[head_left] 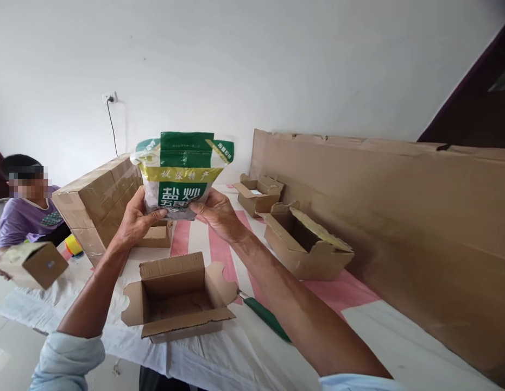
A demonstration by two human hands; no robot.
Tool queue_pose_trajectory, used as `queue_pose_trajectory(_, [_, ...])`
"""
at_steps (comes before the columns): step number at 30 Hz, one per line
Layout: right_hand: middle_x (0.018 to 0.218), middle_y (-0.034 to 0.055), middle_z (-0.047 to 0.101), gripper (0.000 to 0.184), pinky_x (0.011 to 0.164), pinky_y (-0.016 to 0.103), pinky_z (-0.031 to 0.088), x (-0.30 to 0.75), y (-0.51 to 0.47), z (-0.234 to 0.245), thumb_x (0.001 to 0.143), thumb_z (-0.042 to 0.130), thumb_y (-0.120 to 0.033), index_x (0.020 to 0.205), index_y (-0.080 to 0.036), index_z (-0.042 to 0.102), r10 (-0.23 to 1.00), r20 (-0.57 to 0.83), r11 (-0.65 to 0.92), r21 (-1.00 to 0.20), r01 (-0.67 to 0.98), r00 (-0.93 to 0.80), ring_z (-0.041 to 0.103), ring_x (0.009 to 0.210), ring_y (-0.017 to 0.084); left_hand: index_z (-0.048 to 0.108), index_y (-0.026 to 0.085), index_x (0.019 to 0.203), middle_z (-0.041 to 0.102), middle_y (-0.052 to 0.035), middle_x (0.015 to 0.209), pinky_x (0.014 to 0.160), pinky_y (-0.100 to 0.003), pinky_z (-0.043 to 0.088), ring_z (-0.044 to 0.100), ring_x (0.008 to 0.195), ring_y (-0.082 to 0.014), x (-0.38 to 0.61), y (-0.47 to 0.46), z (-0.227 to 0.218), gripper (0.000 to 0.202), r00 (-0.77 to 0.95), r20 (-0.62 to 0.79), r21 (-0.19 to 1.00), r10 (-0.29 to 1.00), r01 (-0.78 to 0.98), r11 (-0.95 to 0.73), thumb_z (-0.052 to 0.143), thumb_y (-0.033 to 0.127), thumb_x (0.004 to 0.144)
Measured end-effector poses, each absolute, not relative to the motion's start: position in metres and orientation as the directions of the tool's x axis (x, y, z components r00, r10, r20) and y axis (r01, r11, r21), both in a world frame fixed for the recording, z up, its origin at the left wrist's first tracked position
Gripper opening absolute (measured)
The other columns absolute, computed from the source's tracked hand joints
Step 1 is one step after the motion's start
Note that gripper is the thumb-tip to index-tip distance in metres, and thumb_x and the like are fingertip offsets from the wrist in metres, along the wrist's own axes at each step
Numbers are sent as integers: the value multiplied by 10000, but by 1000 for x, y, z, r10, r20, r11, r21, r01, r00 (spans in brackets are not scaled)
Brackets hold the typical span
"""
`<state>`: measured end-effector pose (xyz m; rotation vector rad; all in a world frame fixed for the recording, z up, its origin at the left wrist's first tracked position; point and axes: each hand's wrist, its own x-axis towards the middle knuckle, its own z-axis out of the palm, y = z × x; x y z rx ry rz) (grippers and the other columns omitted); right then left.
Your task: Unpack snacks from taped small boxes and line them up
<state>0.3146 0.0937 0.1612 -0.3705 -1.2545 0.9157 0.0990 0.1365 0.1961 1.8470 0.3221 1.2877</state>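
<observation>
A green, white and yellow plastic food bag (pixel 183 174) with Chinese lettering is held upright in front of me. My left hand (pixel 136 217) grips its lower left corner, the thumb pressed on the front. On the lower right side, my right hand (pixel 220 214) grips it the same way. Below the bag stands an open cardboard box (pixel 175 326), its flaps folded outward and its inside bare. Beside that box, partly under my right forearm, lies a tool with a green handle (pixel 264 315); its kind is unclear.
Two more open boxes, a larger one (pixel 293 250) and a smaller one (pixel 258 195), stand right of centre before a tall cardboard panel (pixel 378 206). Stacked taped cartons (pixel 101 201) rise at left. Beyond them, a person (pixel 24 212) holds a closed box (pixel 36 266) near yellow tape (pixel 73 245).
</observation>
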Motion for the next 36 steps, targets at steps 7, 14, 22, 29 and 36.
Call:
queue_pose_trajectory(7, [1053, 38, 820, 484, 996, 456, 563, 319, 111, 116, 715, 950, -545, 1061, -234, 816, 851, 525, 500, -814, -295, -4, 709, 1046, 278, 747, 155, 1197, 797, -69, 1104, 916, -357, 589, 729, 997, -254, 93, 150, 154, 512, 499, 512, 837, 699, -107, -537, 946, 315, 754])
queue_pose_trajectory(14, [966, 29, 791, 417, 927, 413, 549, 320, 147, 81, 681, 963, -434, 1000, -211, 812, 899, 426, 402, -894, -200, -97, 692, 972, 265, 809, 147, 1046, 826, -63, 969, 905, -400, 600, 751, 929, -288, 83, 197, 128, 458, 524, 326, 879, 787, 138, -456, 947, 201, 613])
queue_pose_trajectory(22, [961, 36, 802, 348, 872, 406, 559, 332, 164, 59, 678, 941, -424, 927, -216, 815, 921, 385, 364, -908, -205, -69, 694, 934, 271, 839, 191, 1003, 828, -79, 962, 847, -356, 586, 748, 896, -287, 56, 234, 103, 402, 583, 270, 802, 766, 304, -514, 933, 279, 622])
queue_pose_trajectory(29, [999, 57, 815, 521, 889, 421, 561, 384, 144, -11, 649, 951, -537, 1024, -207, 801, 901, 224, 326, -914, -240, 371, 705, 970, 291, 797, 265, 710, 727, -11, 635, 587, -285, 507, 677, 603, -230, 29, 270, 48, 242, 607, 70, 700, 792, 535, -472, 942, 407, 579])
queue_pose_trajectory(36, [1064, 101, 831, 630, 897, 441, 576, 376, 112, -106, 672, 905, -675, 1060, -195, 779, 861, 82, 262, -918, -298, 502, 741, 966, 305, 814, 205, 877, 824, -91, 949, 862, -360, 562, 744, 926, -297, 50, 294, 1, 235, 513, -22, 513, 858, 742, -431, 760, 405, 766])
